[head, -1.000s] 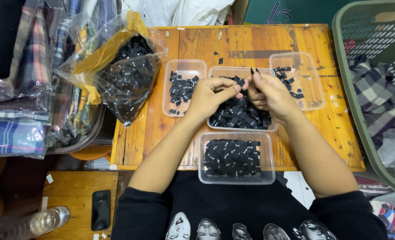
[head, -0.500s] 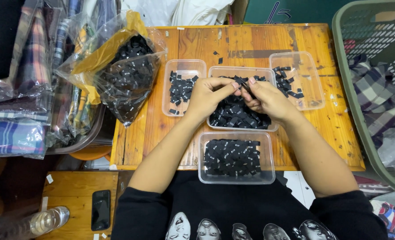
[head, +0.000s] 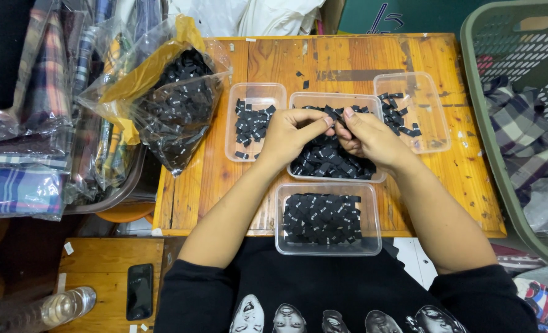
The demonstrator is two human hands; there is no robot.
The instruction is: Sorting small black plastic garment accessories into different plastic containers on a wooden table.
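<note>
We had our left hand [head: 290, 134] and right hand [head: 372, 139] drawn close together above the middle tray [head: 335, 98], fingertips pinched on a small black fabric label [head: 332, 111] held between them, just over the loose heap of labels [head: 329, 161] lying in that tray. Judging by how the piles lay, we were partway through the sorting: the near tray [head: 283, 216], just below our wrists and at the worktop [head: 206, 185] edge, held a flat, fairly tidy layer of labels, which looked like the finished share, while the middle tray beneath our hands was heaped and untidy. To the left of our left hand the small tray [head: 255, 89] carried a modest scatter of labels with much bare floor, and to the right of our right hand the far-right tray [head: 431, 132] held only a few pieces near its upper edge. Farther left of our left hand the clear plastic bag [head: 181, 111] sagged over the worktop edge, stuffed with many more black labels, so we judged that the larger part of the work was yet undone. Well to the right stood the green laundry basket [head: 490, 154] with checked cloth inside.
</note>
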